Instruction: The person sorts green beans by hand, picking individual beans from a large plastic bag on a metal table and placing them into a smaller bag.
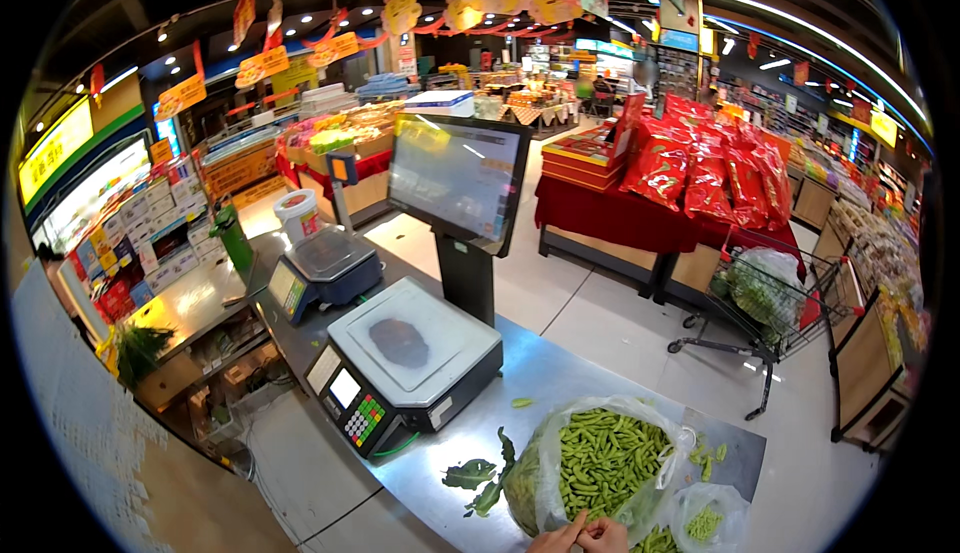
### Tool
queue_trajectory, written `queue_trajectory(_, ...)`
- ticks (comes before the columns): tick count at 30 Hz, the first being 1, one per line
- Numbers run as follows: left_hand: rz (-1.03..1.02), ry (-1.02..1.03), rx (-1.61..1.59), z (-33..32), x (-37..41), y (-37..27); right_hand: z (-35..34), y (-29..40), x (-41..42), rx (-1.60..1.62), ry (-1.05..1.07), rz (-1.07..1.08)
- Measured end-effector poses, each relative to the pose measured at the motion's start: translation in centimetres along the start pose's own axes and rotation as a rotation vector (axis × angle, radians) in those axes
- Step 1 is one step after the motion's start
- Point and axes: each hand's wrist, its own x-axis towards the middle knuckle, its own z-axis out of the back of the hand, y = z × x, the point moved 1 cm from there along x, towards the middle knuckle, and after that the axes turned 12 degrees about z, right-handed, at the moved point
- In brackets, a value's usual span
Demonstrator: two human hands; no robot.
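Observation:
At the bottom edge, my left hand (556, 539) and my right hand (606, 535) meet with fingertips pinched together. What looks like a small green pod is between them, mostly hidden by the fingers. Just beyond them, a clear plastic bag (546, 470) stands wide-mouthed, full of green soybean pods (611, 455). To the right, a smaller clear bag (739, 512) holds pale green shelled beans (704, 524). More pods (657, 541) lie beside my right hand, between the two bags. A few loose pods (706, 463) are scattered past the large bag.
Dark green leaves (480, 473) lie on the metal counter (427, 478). Behind them stand a weighing scale (420, 343), a screen on a post (455, 170) and a second scale (330, 257). A shopping cart (780, 305) and a red-draped table (600, 215) of red packages are across the aisle.

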Motion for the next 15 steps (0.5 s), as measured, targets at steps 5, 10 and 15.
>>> queue_trajectory(5,-0.4,-0.038,0.51,0.5,0.9,2.5,-0.7,-0.1,0.0,0.071,-0.009,-0.012)
queue_trajectory(10,-0.09,0.245,0.194,0.6,2.5,2.2,0.7,0.3,-0.2,0.249,-0.016,-0.088)
queue_trajectory(15,0.099,0.44,-0.136,1.3,4.6,4.7,1.5,0.7,-0.2,0.288,0.008,-0.157)
